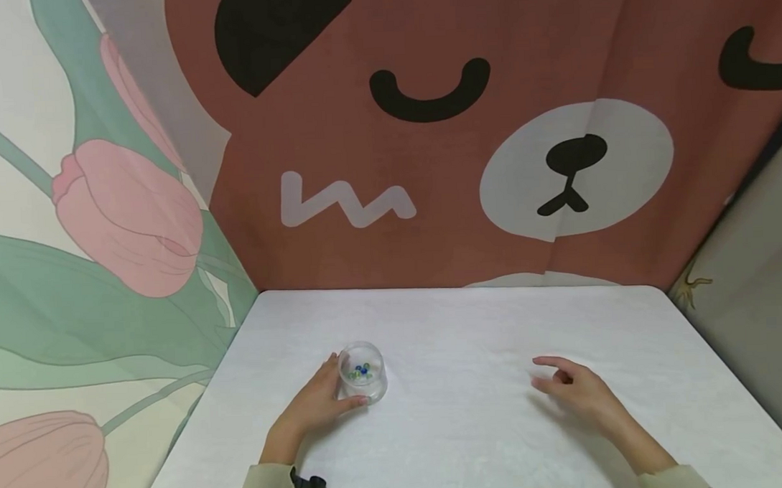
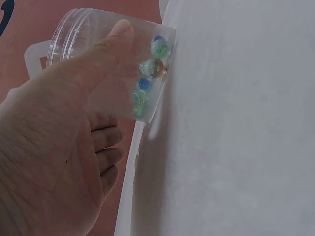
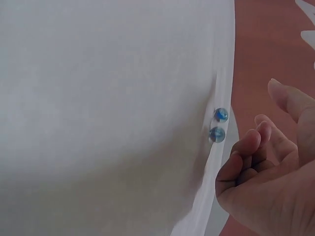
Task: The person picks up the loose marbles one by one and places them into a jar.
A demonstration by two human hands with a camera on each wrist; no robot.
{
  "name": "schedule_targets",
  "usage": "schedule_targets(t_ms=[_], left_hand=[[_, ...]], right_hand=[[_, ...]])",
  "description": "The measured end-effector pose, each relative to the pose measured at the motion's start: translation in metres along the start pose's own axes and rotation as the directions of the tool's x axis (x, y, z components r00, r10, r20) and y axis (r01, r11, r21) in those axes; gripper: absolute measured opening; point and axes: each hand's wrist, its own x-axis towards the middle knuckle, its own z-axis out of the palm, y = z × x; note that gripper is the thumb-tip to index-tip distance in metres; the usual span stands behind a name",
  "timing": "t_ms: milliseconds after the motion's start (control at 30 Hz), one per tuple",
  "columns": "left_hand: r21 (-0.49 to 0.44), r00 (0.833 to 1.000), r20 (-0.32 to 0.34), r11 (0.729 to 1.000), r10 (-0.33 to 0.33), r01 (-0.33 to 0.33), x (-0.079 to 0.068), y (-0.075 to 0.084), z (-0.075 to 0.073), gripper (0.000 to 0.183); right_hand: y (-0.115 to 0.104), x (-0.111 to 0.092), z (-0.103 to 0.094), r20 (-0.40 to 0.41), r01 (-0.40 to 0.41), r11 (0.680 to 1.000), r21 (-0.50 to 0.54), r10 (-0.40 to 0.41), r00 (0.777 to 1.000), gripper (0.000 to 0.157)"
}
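In the head view, a clear plastic jar (image 1: 379, 386) stands upright on the left half of the table, with several blue and green glass marbles (image 1: 363, 370) at its bottom. My left hand (image 1: 315, 401) holds it from the left side, thumb at the near side. The left wrist view shows the thumb along the jar's wall and the marbles (image 2: 142, 84) through the plastic. On the right, my right hand (image 1: 580, 392) is held above the cloth, thumb and index finger apart, other fingers bent inward. Beside it in the right wrist view lie two bluish marbles (image 3: 221, 115) close together.
A white cloth (image 1: 450, 443) covers the table. Behind it hangs a brown curtain (image 1: 336, 145) with a bear's face, and a flower-patterned curtain (image 1: 18, 307) hangs at the left. A grey-beige curtain (image 1: 754, 274) borders the right side.
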Motion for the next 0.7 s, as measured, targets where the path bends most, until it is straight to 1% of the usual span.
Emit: schedule_targets(t_ms=[367, 533, 600, 700], left_hand=[[-0.008, 1.000, -0.008, 1.000, 0.010, -0.010, -0.001, 0.000, -0.001, 0.110], [-0.004, 1.000, 0.000, 1.000, -0.001, 0.001, -0.002, 0.000, -0.002, 0.111], [-0.003, 1.000, -0.002, 1.000, 0.006, -0.006, -0.002, 0.000, -0.002, 0.111], [-0.001, 1.000, -0.003, 1.000, 0.022, -0.022, -0.002, 0.000, -0.002, 0.110]], right_hand=[[0.018, -0.001, -0.009, 0.020, -0.056, 0.996, -0.071, 0.058, 0.998, 0.061], [0.023, -0.001, -0.012, 0.030, -0.042, 0.994, -0.100, 0.045, 0.999, 0.057], [0.026, -0.001, -0.013, 0.036, -0.021, 0.993, -0.112, 0.026, 0.999, 0.055], [0.029, -0.001, -0.013, 0.038, -0.033, 0.993, -0.115, 0.037, 0.999, 0.052]])
